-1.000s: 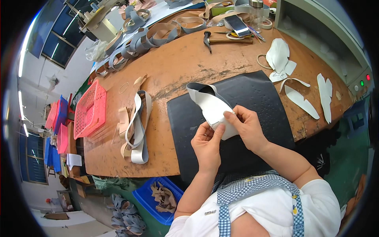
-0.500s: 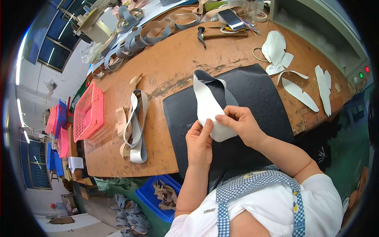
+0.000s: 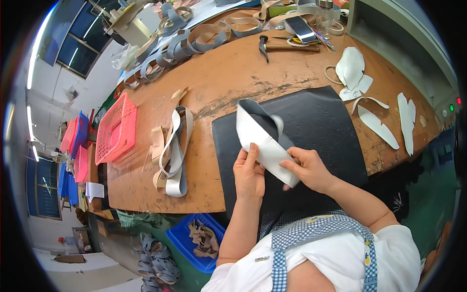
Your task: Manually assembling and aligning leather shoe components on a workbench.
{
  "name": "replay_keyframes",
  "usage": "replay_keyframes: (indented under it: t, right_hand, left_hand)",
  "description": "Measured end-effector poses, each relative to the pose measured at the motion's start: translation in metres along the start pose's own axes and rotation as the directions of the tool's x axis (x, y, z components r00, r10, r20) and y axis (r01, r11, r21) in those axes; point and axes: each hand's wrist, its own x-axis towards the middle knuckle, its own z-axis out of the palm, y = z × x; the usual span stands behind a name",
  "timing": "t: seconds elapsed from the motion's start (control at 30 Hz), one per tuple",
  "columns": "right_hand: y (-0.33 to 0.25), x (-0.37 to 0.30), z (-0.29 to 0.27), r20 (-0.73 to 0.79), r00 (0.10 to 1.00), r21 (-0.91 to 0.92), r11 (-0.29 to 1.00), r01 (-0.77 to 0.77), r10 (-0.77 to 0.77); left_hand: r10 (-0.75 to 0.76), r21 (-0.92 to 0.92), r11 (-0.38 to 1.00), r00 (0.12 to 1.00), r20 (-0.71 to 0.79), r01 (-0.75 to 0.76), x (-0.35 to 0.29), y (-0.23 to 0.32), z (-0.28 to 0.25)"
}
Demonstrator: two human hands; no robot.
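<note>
Both hands pinch a white leather piece (image 3: 265,141) above black mat (image 3: 321,121). Left hand (image 3: 249,173) grips its edge; right hand (image 3: 307,168) its lower end.

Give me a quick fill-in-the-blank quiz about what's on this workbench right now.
1. Both hands, left hand and right hand, hold a ____ strip.
2. Under the strip lies a ____ mat.
3. The basket on the bench is ____.
4. The hammer lies beside a ____.

Missing words: white; black; pink; phone
</note>
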Motion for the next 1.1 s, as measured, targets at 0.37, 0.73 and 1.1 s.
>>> replay_keyframes:
  t: [0.37,0.73,1.1]
  right_hand:
    - [-0.03,0.003,-0.058,-0.39,0.774,-0.36,0.857,0.37,-0.498]
    - [0.004,0.028,-0.034,0.567,0.441,0.806,0.579,-0.122,-0.696]
    - [-0.061,0.134,-0.104,-0.289,0.95,-0.564,0.823,-0.072,-0.115]
  left_hand:
    - [-0.198,-0.069,0.96,0.831,0.52,0.272,-0.048,0.06,0.037]
    - [-0.336,0.055,0.92,0.707,0.622,0.389,-0.058,0.089,0.027]
    - [0.715,0.684,-0.199,0.374,0.591,-0.702,0.033,0.084,-0.009]
